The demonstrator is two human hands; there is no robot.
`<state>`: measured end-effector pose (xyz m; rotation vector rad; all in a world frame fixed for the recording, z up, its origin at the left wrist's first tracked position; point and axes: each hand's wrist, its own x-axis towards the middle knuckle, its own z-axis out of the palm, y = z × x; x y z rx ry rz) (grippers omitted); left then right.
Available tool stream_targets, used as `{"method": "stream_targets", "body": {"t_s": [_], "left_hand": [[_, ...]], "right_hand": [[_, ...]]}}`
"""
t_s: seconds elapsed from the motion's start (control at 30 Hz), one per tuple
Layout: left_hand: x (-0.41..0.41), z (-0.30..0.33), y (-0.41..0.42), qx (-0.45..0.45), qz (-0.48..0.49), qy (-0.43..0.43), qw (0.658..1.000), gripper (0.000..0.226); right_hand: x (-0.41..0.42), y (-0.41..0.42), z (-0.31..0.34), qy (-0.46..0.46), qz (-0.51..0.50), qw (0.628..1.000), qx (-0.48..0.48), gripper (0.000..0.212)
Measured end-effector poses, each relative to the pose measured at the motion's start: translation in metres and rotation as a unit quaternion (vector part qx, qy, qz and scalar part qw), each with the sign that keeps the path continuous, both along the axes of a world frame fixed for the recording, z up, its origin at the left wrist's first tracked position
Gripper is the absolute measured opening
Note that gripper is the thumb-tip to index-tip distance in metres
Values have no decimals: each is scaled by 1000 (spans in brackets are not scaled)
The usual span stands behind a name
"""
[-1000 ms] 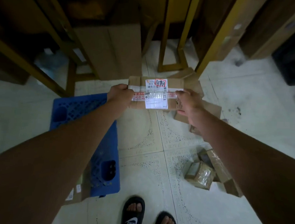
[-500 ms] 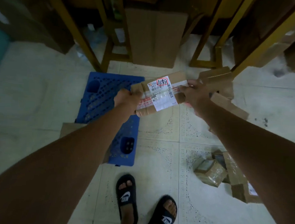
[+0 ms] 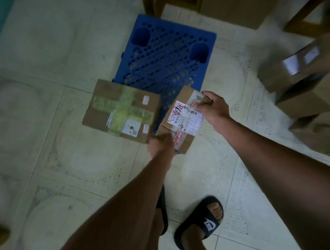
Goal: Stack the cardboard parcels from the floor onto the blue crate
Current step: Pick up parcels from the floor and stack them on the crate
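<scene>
- head view: a flat brown cardboard parcel with a white shipping label and a red-ringed stamp (image 3: 181,119) sits at the near right end of a blue perforated plastic crate (image 3: 164,56), its long side running from near to far.
- the left hand (image 3: 160,144) grips the parcel's near end, fingers wrapped over the lower edge; the thumb side is hidden behind the hand.
- the right hand (image 3: 214,108) holds the parcel's far right corner, fingers curled onto the taped top face.
- whether the parcel's underside already touches the crate surface cannot be told; its near end overhangs the crate's front edge.
- just to the left, a second brown cardboard parcel criss-crossed with clear yellowish tape (image 3: 121,111) lies at the crate's near left corner, overhanging the edge toward the floor; a narrow gap of blue shows between the two parcels.
- the crate stands on a pale tiled floor (image 3: 64,158) and shows two round recesses at its far end, with the far half of its top bare.
- at the right edge, several blurred brown cardboard boxes (image 3: 304,83) sit piled on the floor, well apart from the crate.
- wooden frame legs (image 3: 150,3) and another cardboard box stand beyond the crate at the top.
- at the bottom, a foot in a black slide sandal with white lettering (image 3: 203,223) stands on the tiles; the other foot is mostly hidden behind the left forearm.
</scene>
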<state>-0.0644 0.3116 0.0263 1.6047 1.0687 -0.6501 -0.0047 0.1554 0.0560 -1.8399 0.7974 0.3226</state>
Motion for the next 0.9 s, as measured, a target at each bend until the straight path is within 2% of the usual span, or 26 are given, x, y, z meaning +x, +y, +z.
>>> {"method": "stream_targets", "body": {"t_s": [0.07,0.2,0.27,0.43,0.63,0.8,0.9], "left_hand": [[-10,-22,9,4,-14,20,1000,48],[-11,-66,26,-18,10,22,1000,39],[-10,-80,30,4,27,12,1000,37],[-10,-106,29,5,87,18,996,19],[-9,-117,32,-5,106,19,994,17],[-11,-118,34,-13,87,19,996,22],[-11,-111,35,34,53,46,997,31]], "right_hand": [[-2,13,-27,12,17,1000,11,52],[1,29,-74,16,54,998,-12,56],[6,36,-93,17,63,998,-18,60],[15,51,-126,11,67,997,-22,59],[13,53,-146,11,50,999,-13,63],[8,51,-145,27,33,999,-5,78],[0,50,-140,39,14,999,-15,74]]}}
